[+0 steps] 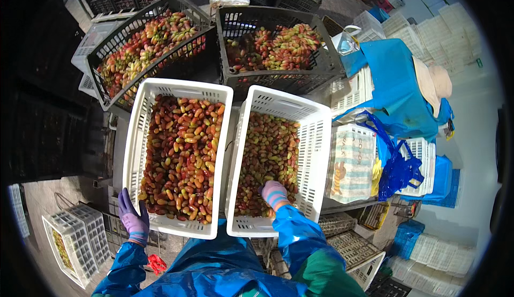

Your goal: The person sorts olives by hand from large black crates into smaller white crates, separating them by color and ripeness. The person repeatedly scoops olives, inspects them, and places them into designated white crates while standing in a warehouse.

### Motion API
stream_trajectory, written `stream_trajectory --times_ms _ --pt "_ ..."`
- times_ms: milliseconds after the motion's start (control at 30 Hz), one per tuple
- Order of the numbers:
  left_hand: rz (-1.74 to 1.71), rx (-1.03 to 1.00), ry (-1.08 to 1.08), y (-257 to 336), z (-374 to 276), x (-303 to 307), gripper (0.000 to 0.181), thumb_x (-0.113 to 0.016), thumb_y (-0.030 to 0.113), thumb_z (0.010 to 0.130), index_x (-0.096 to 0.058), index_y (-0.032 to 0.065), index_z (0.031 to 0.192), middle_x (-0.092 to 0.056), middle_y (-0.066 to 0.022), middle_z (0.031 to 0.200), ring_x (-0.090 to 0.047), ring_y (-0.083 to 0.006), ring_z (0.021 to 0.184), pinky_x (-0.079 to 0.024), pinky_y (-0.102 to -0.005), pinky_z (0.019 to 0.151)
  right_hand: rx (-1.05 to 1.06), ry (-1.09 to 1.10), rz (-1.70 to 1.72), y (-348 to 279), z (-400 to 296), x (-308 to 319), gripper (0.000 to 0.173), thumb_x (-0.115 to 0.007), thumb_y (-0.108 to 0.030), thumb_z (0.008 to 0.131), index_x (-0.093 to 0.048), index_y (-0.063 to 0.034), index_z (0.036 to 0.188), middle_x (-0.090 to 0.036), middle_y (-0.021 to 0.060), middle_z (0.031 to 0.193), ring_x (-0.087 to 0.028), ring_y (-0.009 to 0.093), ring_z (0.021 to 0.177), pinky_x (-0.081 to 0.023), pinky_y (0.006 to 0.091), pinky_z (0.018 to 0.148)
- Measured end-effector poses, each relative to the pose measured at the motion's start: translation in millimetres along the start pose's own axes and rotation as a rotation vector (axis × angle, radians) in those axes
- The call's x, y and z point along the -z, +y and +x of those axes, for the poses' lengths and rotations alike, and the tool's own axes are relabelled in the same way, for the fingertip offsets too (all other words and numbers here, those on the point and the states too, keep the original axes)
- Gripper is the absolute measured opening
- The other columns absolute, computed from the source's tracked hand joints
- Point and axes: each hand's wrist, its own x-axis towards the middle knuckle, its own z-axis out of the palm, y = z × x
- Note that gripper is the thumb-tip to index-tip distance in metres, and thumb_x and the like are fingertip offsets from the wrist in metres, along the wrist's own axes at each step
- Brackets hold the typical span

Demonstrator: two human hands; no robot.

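Two white plastic crates stand side by side before me. Loose elongated red and yellow grapes fill much of the left crate. In the right crate lie smaller-looking reddish-green loose grapes. My left hand, in a purple glove with blue cuff stripes, rests at the left crate's near left edge, fingers spread and thumb toward the inside. Inside the right crate, my gloved right hand touches the grapes near the front. Its fingertips are hidden, so whether it holds any cannot be told.
Behind stand two black crates, left and right, with grape bunches. A striped bag, a blue plastic bag and a blue sheet are at right. White crates sit low left; a red plastic piece lies below.
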Motion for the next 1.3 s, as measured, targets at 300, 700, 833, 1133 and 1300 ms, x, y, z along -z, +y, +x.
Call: stream_trajectory --times_ms 300,700,833,1133,1300 --pt "-0.040 0.002 0.026 17 2 12 0.064 -0.060 0.017 0.089 -0.032 0.0051 0.146 -0.040 -0.0220 0.141 -0.043 -0.0415 0.126 -0.037 -0.0466 0.104 0.011 0.299 -0.137 66 39 111 0.030 -0.047 -0.027 0.096 -0.066 -0.0037 0.091 -0.067 0.0215 0.087 -0.065 0.042 0.080 -0.051 0.0482 0.067" --pt "-0.038 -0.036 0.049 21 8 11 0.061 -0.060 0.017 0.090 -0.035 0.0046 0.144 -0.042 -0.0223 0.139 -0.044 -0.0413 0.125 -0.038 -0.0459 0.103 -0.269 0.087 -0.350 82 50 30 0.040 -0.058 -0.040 0.091 -0.069 -0.0080 0.112 -0.071 0.0136 0.102 -0.068 0.035 0.093 -0.055 0.0459 0.076" --pt "-0.023 -0.007 0.049 13 -2 11 0.062 -0.060 0.016 0.089 -0.035 0.0056 0.145 -0.042 -0.0224 0.139 -0.044 -0.0418 0.125 -0.038 -0.0464 0.102 -0.193 0.180 0.332 38 6 144 0.040 -0.060 -0.034 0.093 -0.063 0.0008 0.114 -0.070 0.0154 0.100 -0.060 0.019 0.057 -0.051 0.0327 0.057" --pt "-0.032 -0.058 0.039 12 -2 9 0.066 -0.060 0.014 0.087 -0.032 0.0033 0.146 -0.039 -0.0230 0.142 -0.040 -0.0432 0.128 -0.036 -0.0454 0.105 -0.008 0.079 0.677 25 -9 77 0.031 -0.050 -0.028 0.096 -0.067 -0.0022 0.097 -0.067 0.0212 0.101 -0.068 0.029 0.087 -0.055 0.0416 0.072" --pt "-0.039 -0.048 0.035 10 -4 10 0.064 -0.058 0.016 0.090 -0.030 0.0035 0.146 -0.038 -0.0240 0.141 -0.039 -0.0431 0.128 -0.035 -0.0458 0.105 0.164 0.118 0.200 5 -5 111 0.029 -0.060 -0.031 0.089 -0.068 -0.0062 0.102 -0.070 0.0139 0.102 -0.066 0.032 0.086 -0.054 0.0421 0.078"
